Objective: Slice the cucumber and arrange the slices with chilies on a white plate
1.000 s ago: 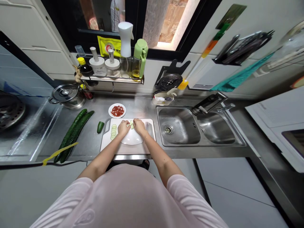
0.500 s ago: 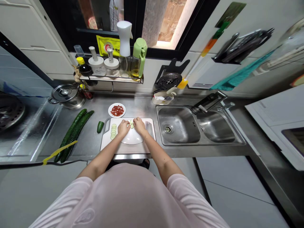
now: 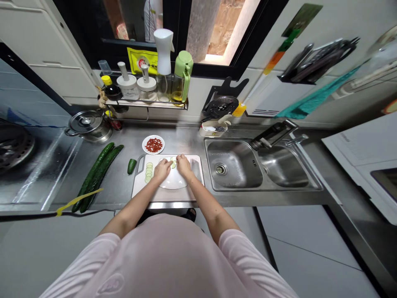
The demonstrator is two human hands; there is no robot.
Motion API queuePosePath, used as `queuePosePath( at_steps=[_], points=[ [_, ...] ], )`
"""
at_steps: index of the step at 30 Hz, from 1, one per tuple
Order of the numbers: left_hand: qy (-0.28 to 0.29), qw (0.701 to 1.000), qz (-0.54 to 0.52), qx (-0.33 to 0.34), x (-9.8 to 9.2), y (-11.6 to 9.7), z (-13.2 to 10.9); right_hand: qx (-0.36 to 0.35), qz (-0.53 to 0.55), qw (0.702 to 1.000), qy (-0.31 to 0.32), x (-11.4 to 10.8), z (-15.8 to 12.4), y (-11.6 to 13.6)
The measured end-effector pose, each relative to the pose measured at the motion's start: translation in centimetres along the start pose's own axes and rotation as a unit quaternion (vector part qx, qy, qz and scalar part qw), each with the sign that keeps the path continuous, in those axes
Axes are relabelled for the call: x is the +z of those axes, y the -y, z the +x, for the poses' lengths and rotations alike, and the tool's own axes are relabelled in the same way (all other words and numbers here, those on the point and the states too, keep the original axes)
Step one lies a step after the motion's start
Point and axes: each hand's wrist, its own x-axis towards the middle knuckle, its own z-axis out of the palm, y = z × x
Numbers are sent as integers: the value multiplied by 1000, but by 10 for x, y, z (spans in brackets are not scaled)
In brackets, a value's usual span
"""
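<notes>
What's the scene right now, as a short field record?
left hand: at the cucumber slices by the far edge of the white plate, grip unclear
right hand: fingers at the same slices
plate: on the cutting board
board, left part: row of cut slices
counter, left: cucumber end, two whole cucumbers
behind board: dish of red pieces
right of board: sink

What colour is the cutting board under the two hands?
The cutting board is white; the head view shows it best.

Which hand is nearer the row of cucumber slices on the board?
Left. The left hand sits just right of the slices; the right hand is farther right.
</notes>
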Motion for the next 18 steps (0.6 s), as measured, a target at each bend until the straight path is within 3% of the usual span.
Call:
queuePosePath(
  at_steps=[18],
  points=[
    [17,1000,22,1,5,0,0,-15,5,1000,5,-2,-4,1]
  ],
)
